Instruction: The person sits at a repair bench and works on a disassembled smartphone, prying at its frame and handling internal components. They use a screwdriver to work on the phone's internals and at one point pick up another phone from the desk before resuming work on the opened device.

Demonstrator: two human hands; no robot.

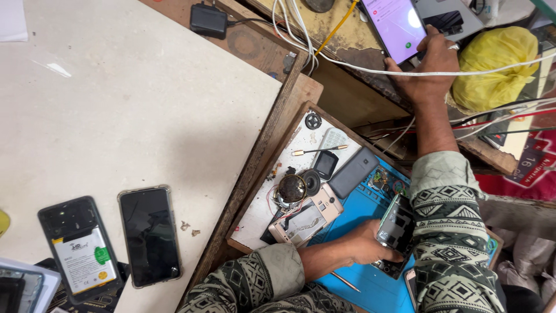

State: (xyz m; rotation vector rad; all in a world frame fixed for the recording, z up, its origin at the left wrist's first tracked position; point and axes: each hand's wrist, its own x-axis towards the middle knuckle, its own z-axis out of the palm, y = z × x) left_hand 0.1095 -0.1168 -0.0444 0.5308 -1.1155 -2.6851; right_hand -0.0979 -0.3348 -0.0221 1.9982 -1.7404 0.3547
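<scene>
**Two phones in hand over the repair mat**

Overhead, from the head camera, we see both our arms in patterned sleeves reaching across a cluttered workspace. Our left hand is clamped around an opened phone, holding it tilted just above the blue repair mat, probably so its exposed inside faces us. Our right hand stretches well away to the far bench, fingers wrapped along the edge of a lit smartphone, whose pale screen is angled toward us, seemingly for reading. White cables run across that wrist.

Beside the mat, a wooden tray keeps loose parts together: a gold phone body with its back off, a round dark speaker, a grey phone and tweezers. On the pale tabletop to the left lie a phone with its battery showing and a phone in a clear case, side by side, well apart from our hands. A yellow bag sits near the lit screen.
</scene>
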